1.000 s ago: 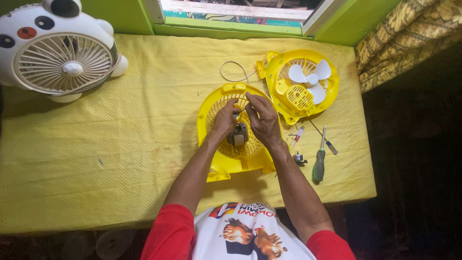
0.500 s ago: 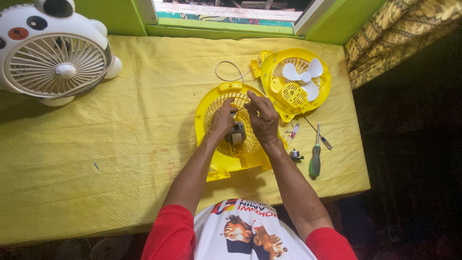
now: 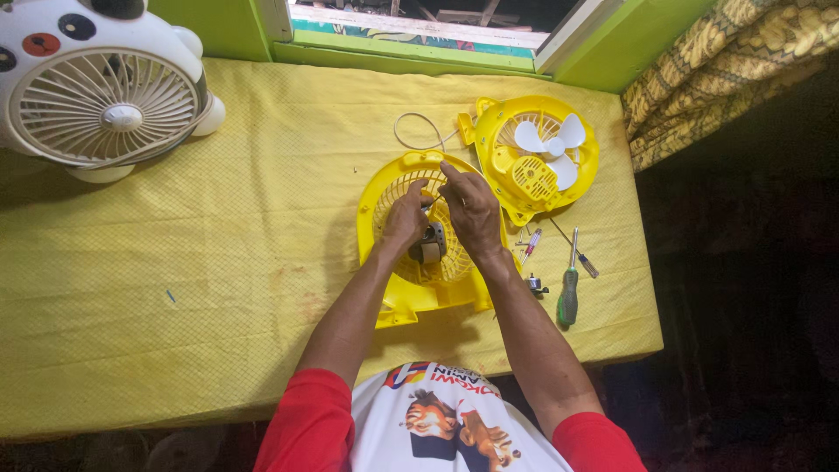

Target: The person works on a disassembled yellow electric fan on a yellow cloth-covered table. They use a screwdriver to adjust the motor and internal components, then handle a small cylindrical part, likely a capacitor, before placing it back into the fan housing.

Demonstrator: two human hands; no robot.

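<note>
A: Hands?
B: Left hand (image 3: 407, 217) and right hand (image 3: 470, 208) both pinched on the small grey motor (image 3: 430, 245), centre frame, inside the yellow fan housing (image 3: 393, 288) on the table (image 3: 175, 262).
A: Rest?
B: Second yellow fan half with white blades (image 3: 540, 157) upper right, green screwdriver (image 3: 568, 297) right, white fan (image 3: 100, 87) upper left.

Right hand (image 3: 472, 210) now higher over fan shell (image 3: 389, 253).

fan housing (image 3: 411, 297): yellow plastic, round grille, laid flat on the yellow cloth near the table's front edge
motor (image 3: 430, 247): small, grey metal, seated at the grille centre, partly hidden
wire: thin, barely seen above the motor
</note>
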